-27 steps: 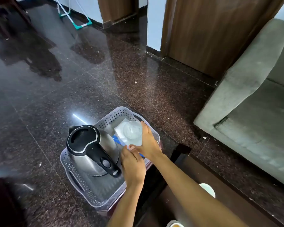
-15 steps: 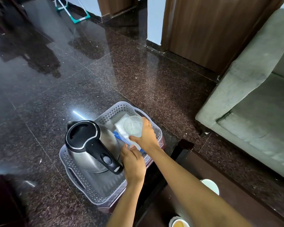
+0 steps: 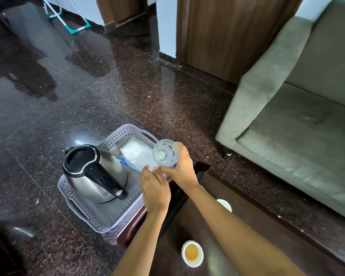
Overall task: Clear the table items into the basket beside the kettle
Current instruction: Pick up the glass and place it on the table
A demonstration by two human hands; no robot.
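A grey perforated basket [image 3: 76, 208] sits on a low dark stand, with a steel kettle [image 3: 94, 172] inside it at the left. A white packet [image 3: 135, 154] lies in the basket's far right part. My right hand [image 3: 181, 168] grips a clear glass [image 3: 164, 153] above the basket's right edge, mouth tilted toward me. My left hand [image 3: 154, 190] reaches into the basket just below the glass, fingertips pinching something pale at the packet's near edge; what it is stays unclear. On the dark table [image 3: 247, 226] stand a white cup of brownish liquid [image 3: 192, 253] and another white cup [image 3: 224, 204], partly hidden by my right arm.
A grey-green sofa [image 3: 299, 120] fills the right side beyond the table. Glossy dark stone floor [image 3: 88, 86] spreads to the left and ahead. A wooden door [image 3: 223, 32] and a green-and-white rack base [image 3: 68, 22] stand far off.
My right hand has lifted the glass up and to the right, off the packet toward the basket's right edge. The view has dropped, bringing the table and cups into sight.
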